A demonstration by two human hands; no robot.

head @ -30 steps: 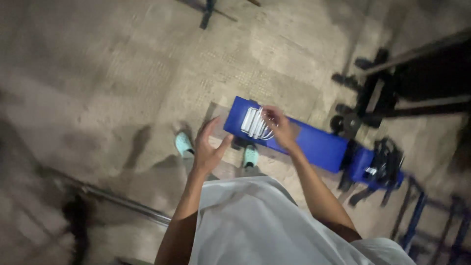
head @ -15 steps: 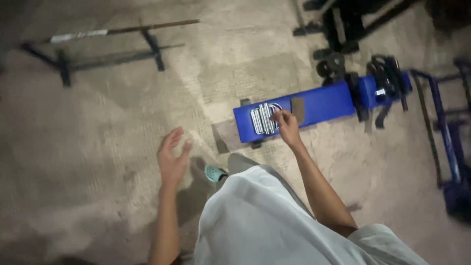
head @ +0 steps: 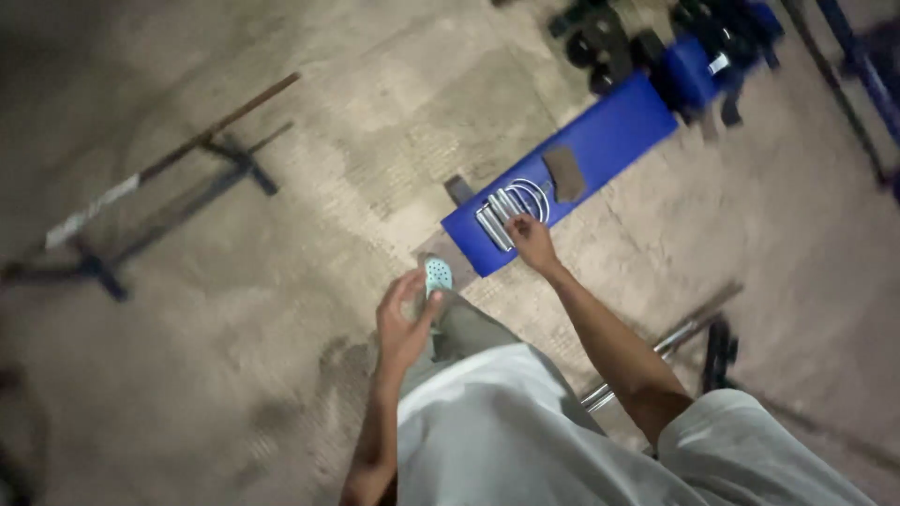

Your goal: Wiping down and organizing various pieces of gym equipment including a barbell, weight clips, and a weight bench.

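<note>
While the right hand (head: 531,241) pinches the metal handle bundle (head: 511,206) at its twelve o'clock, the bundle runs along the blue worktop (head: 609,141) toward two o'clock. The left hand (head: 403,323) hangs half-open and empty, farther off at seven o'clock.

Your right hand (head: 531,241) reaches out to the near end of a blue padded bench (head: 600,150), fingers touching a bundle of white handles (head: 497,217) with looped white cord (head: 532,195) lying on the pad. Whether you grip it: can't tell. A dark patch (head: 564,171) sits just beyond the cord. Your left hand (head: 403,323) hangs loose, half curled, holding nothing, above a pale turquoise clog (head: 437,275). Concrete floor (head: 281,309). A bar on a low stand (head: 159,173) lies well to the left.
</note>
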